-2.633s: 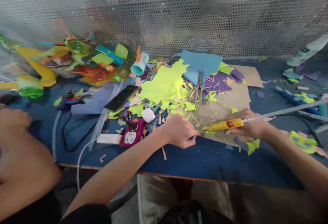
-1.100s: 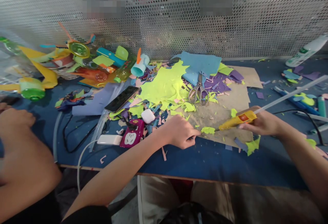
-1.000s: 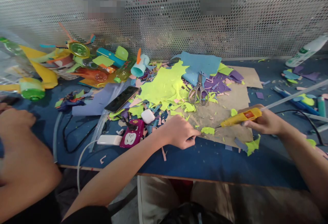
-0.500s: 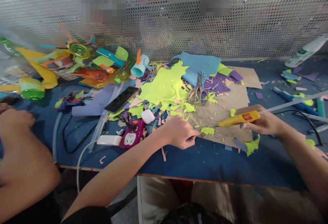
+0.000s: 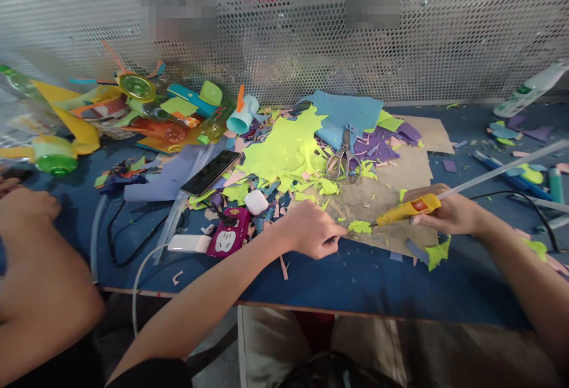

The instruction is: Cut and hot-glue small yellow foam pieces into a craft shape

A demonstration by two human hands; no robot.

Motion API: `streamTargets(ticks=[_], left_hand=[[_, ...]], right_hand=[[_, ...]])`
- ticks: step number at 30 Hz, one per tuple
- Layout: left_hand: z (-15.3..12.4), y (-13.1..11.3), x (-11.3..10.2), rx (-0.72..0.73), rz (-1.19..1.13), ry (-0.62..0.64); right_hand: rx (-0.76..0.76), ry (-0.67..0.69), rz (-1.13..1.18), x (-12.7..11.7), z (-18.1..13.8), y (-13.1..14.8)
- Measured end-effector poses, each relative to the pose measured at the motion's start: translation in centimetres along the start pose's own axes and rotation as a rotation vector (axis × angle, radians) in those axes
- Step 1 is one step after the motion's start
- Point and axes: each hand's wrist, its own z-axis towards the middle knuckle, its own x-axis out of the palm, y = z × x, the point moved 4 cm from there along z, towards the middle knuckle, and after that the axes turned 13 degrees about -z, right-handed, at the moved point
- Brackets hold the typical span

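My right hand (image 5: 438,210) is wrapped round a yellow hot glue gun (image 5: 406,210), with a long translucent glue stick (image 5: 507,167) running out of its back. The gun's nozzle is at the right edge of a small lime-green scrap (image 5: 360,227) on a brown cardboard sheet (image 5: 402,178). At the scrap's left edge, my left hand (image 5: 315,229) is closed, its fingers curled and its fingertips holding the edge. Scissors (image 5: 344,160) lie beyond both hands, beside a large lime-green sheet (image 5: 284,145).
A phone (image 5: 212,173), a white earbud case (image 5: 256,202) and a magenta power socket (image 5: 230,233) lie left of my hands. Bottle and paper crafts (image 5: 133,103) stand farther left, near another person's arm (image 5: 40,257). A perforated metal screen (image 5: 284,38) rises behind; a bottle (image 5: 528,89) leans at right.
The glue gun has shifted slightly left and tilted more, its nozzle still by the small scrap. The glue stick's far end sits higher. My left hand has stayed in place.
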Motion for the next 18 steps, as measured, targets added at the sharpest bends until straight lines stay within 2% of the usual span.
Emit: streamTargets(ticks=[4, 18], left_hand=[[-0.03, 0.01, 0.02, -0.001, 0.004, 0.004], [-0.09, 0.07, 0.15, 0.008, 0.023, -0.007]], right_hand=[[0.053, -0.017, -0.016, 0.19, 0.11, 0.01], [0.042, -0.085, -0.118, 0.09, 0.42, 0.44]])
